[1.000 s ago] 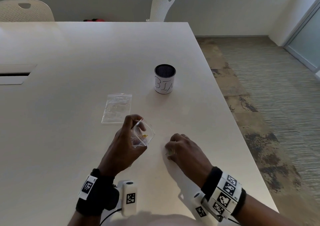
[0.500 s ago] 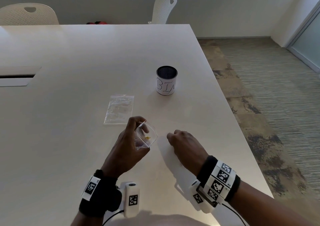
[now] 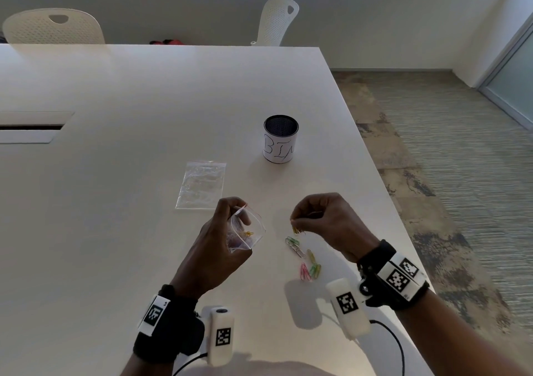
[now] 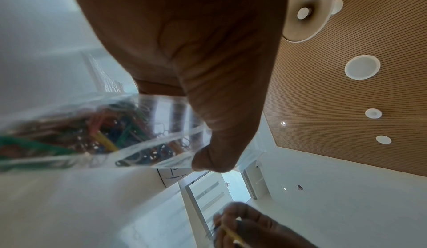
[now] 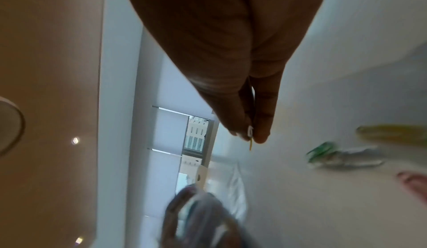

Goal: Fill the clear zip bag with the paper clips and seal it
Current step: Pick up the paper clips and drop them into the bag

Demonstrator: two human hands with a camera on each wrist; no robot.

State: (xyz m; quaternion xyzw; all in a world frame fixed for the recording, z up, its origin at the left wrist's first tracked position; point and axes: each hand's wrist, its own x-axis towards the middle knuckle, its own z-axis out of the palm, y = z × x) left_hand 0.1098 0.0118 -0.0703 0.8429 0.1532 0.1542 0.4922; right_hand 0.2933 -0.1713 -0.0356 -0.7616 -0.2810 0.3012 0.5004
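My left hand [image 3: 227, 231] grips a clear zip bag [image 3: 248, 231] above the table, its mouth held wide and turned to the right. Coloured paper clips [image 4: 101, 129] lie inside the bag [image 4: 148, 135]. My right hand [image 3: 305, 220] hovers a little above the table and pinches a yellow paper clip [image 3: 296, 229] between thumb and finger; its tip [image 5: 250, 145] pokes out below the fingertips. Several loose clips [image 3: 305, 257], green, silver, yellow and pink, lie on the table under that hand.
A second clear bag [image 3: 202, 185] lies flat just beyond my left hand. A dark mesh cup with a white "BIN" label [image 3: 280, 139] stands farther back. The table's right edge [image 3: 383, 191] runs close to my right hand. Two white chairs stand at the far side.
My right hand has lifted off the table and moved right with a yellow clip pinched, uncovering the loose clips beneath it. The left hand keeps holding the bag in much the same place.
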